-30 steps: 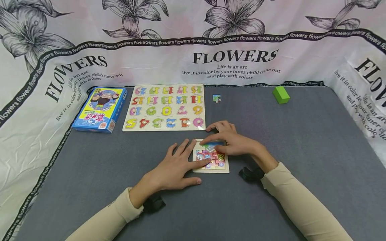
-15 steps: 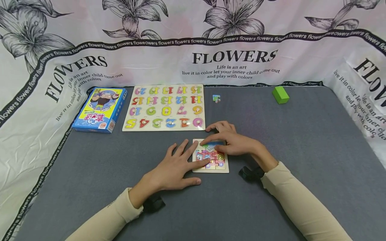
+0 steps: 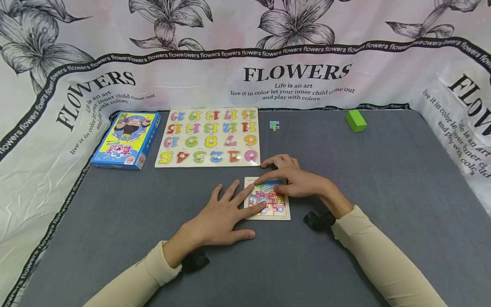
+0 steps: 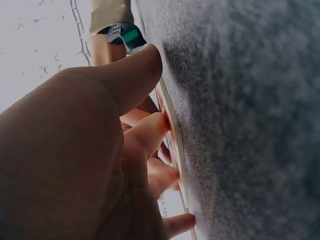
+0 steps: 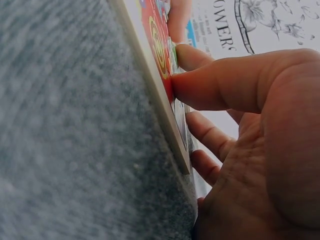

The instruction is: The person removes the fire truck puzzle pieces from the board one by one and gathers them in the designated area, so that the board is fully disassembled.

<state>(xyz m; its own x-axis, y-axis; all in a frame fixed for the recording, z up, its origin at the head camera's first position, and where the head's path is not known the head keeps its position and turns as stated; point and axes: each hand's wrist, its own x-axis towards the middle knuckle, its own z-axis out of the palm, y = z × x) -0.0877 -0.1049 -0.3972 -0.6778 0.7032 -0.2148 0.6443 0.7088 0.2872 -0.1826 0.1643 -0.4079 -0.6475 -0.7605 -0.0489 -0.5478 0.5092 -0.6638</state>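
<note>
A small square jigsaw puzzle [image 3: 281, 209] with a pale frame and a red, pink and blue picture lies flat on the grey table, between both hands. My left hand [image 3: 222, 217] is spread out from its left side, index finger across the picture and thumb on the cloth beside it. My right hand [image 3: 304, 182] reaches over the far part of the puzzle. Its thumb presses on the picture next to a yellow spiral [image 5: 158, 47], and its index fingertip touches near the far left corner. The other right fingers rest beyond the far edge. A loose jigsaw piece [image 3: 274, 125] lies farther back.
Behind the puzzle lies a number board [image 3: 207, 147] with colourful digits. To its left is a blue and yellow box [image 3: 123, 140]. A green block [image 3: 356, 121] stands at the back right. A flower-printed cloth [image 3: 215, 81] rises along the table's far edge.
My left hand's fingers have shifted very slightly, the middle fingertip easing toward the picture and the thumb a touch nearer me. The right hand and puzzle stay in place.
</note>
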